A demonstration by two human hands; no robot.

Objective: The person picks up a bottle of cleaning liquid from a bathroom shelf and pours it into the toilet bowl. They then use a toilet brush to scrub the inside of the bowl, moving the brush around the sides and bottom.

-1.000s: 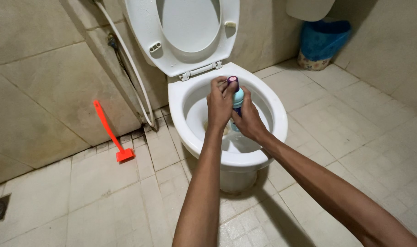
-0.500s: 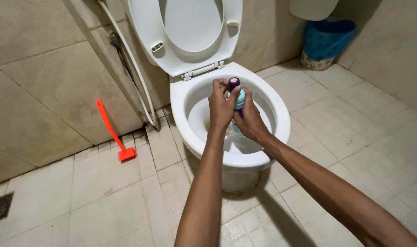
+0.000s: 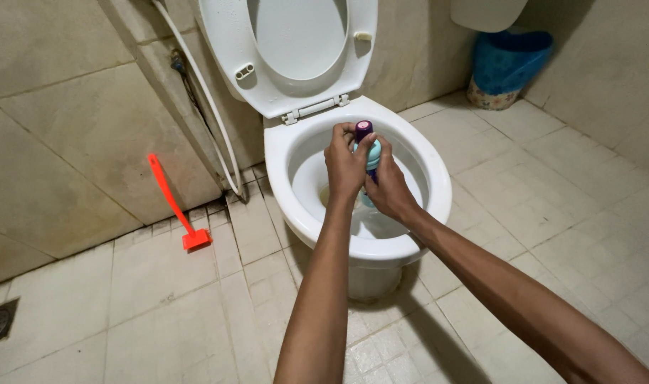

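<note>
My two bare arms reach forward from the bottom of the view, over beige floor tiles. Both hands meet above the open toilet bowl. My left hand curls its fingers around the purple cap of a bottle, pinching the cap from the top. My right hand wraps the bottle's light blue body from the side, fingers pressed together around it. The bottle stands roughly upright over the bowl's middle, most of it hidden by my hands. Compared with a second ago, little has changed: both grips look the same, the cap is still on, and only my view has drifted slightly. Beyond, the seat and lid stand raised against the wall. A red brush leans on the left wall beside a white hose. A blue bin sits in the far right corner.
</note>
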